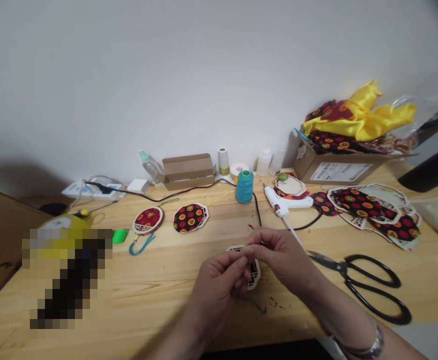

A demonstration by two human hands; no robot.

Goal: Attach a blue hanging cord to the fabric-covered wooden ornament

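The left hand (219, 280) grasps a lattice-edged ornament (255, 282) at the counter's (158, 300) near side, its thumb and index finger pinched together. The right hand (269, 252) meets it there, fingertips pinched over the ornament's upper edge; I cannot tell whether they grip that edge or something finer.

From the hands, black-handled scissors (341, 267) lie open at 3 o'clock, and a white glue gun (282, 201) rests between 1 and 2. A teal thread cone (245, 190) stands at 12. An octagonal patterned piece (189, 217) lies between 10 and 11, a round ornament (148, 221) at 10.

Farther out at 11, a small brown carton (194, 180) stands with its lid raised; its inside is hidden. A clear spray bottle (151, 167) with a mint-green top stands just left of it. Past 12, two pale squeeze bottles, one (264, 162) whitish, stand side by side by the wall.

Between 1 and 2, an open cardboard box (307, 167) overflows with yellow satin (361, 112) heaped over dark patterned cloth (331, 142). At 9, a larger brown box (1, 230) shows only its side.
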